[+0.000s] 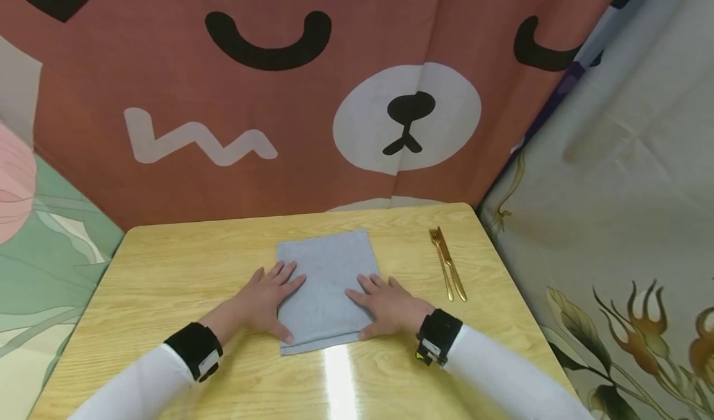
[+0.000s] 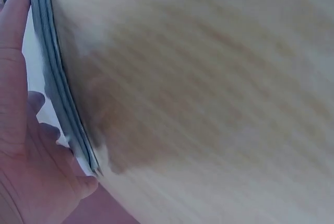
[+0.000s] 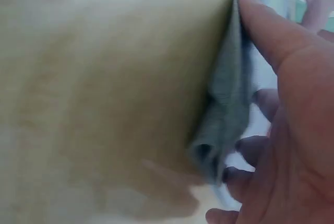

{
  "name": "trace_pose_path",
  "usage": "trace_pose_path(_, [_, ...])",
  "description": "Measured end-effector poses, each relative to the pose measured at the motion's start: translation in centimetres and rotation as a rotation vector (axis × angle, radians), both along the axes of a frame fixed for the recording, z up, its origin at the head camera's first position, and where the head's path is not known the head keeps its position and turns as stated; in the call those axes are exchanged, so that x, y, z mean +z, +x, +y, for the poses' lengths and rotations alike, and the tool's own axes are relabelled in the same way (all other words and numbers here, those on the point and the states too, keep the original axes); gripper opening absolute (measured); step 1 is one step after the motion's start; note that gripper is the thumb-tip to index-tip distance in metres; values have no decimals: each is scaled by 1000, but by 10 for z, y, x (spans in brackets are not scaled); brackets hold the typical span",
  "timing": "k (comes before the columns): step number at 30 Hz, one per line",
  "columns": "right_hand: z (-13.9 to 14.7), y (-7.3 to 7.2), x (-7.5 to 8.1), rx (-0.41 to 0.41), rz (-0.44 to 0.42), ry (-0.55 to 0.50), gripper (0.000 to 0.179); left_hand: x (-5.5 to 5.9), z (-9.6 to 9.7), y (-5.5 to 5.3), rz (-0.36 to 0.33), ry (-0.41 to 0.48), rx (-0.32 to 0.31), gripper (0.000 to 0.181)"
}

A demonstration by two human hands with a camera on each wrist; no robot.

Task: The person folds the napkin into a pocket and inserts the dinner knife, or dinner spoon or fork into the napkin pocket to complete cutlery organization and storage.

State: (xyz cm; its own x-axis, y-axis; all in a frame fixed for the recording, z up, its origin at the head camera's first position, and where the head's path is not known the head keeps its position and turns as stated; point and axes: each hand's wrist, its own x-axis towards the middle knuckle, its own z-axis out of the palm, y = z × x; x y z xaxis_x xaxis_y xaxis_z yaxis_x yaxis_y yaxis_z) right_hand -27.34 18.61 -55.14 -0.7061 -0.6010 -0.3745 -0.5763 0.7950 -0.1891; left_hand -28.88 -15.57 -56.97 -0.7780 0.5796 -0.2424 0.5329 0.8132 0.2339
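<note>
A grey-blue cloth (image 1: 328,287), folded into a rough square, lies flat on the wooden table. My left hand (image 1: 266,301) rests along its left side, fingers spread and fingertips on the fabric. On the opposite side my right hand (image 1: 390,306) touches the cloth with its fingers spread too. Both thumbs lie near the front corners. Stacked folded layers show at the cloth edge (image 2: 57,72) beside the left hand in the left wrist view. In the right wrist view the cloth's edge (image 3: 227,91) looks looser and slightly rolled at one corner.
A gold fork (image 1: 445,274) and a gold knife (image 1: 450,260) lie side by side at the table's right. A brown curtain (image 1: 301,184) with a bear face hangs behind the table (image 1: 184,265). Patterned fabric (image 1: 630,222) borders the right side, and more hangs at left.
</note>
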Motion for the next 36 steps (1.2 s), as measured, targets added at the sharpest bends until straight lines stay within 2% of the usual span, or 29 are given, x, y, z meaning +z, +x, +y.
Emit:
trace_pose_path(5, [6, 4, -12, 21, -2, -20, 88, -4, 4, 12, -5, -9, -20, 141])
trace_pose_path(9, [12, 6, -21, 111, 58, -86, 72, -7, 5, 19, 34, 14, -66, 131])
trace_pose_path(11, [13, 7, -23, 170, 119, -145, 54, -8, 3, 26, 89, 50, -117, 112])
trace_pose_path(14, [16, 8, -22, 219, 193, -218, 15, -11, -1, 39, 202, 117, -201, 63])
trace_pose_path(15, [17, 8, -21, 213, 191, -234, 11, -12, -2, 43, 233, 134, -221, 48])
trace_pose_path(16, [18, 8, -20, 204, 184, -245, 14, -12, -2, 47, 261, 146, -235, 36])
trace_pose_path(18, [20, 8, -19, 174, 162, -260, 21, -14, -2, 51, 312, 164, -254, 26])
trace_pose_path(21, [22, 9, -18, 146, 118, -286, 22, -15, -3, 56, 352, 167, -279, 22])
trace_pose_path(24, [23, 9, -17, 154, 103, -314, 23, -17, -3, 61, 397, 173, -314, 20])
trace_pose_path(28, [25, 7, -19, 164, 100, -326, 24, -14, -5, 67, 435, 206, -320, 10])
trace_pose_path(32, [27, 6, -20, 160, 119, -317, 25, -8, -6, 72, 501, 279, -339, 11])
trace_pose_path(36, [30, 6, -23, 160, 137, -287, 28, -9, -2, 78, 507, 283, -400, 17])
